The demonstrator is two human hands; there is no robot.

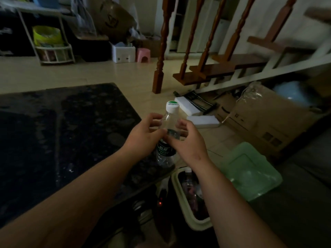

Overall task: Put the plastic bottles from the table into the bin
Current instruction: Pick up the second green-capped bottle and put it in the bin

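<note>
Bottle [169, 120] is clasped upright by fingers of left hand [143, 135] and right hand [186, 140] over tabletop [71, 131] right edge; should be released low over bin [177, 192].

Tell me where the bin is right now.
In the head view the bin stands at lower centre-right, under the right forearm, between the dark table corner on its left and the green plastic item on its right.
</note>
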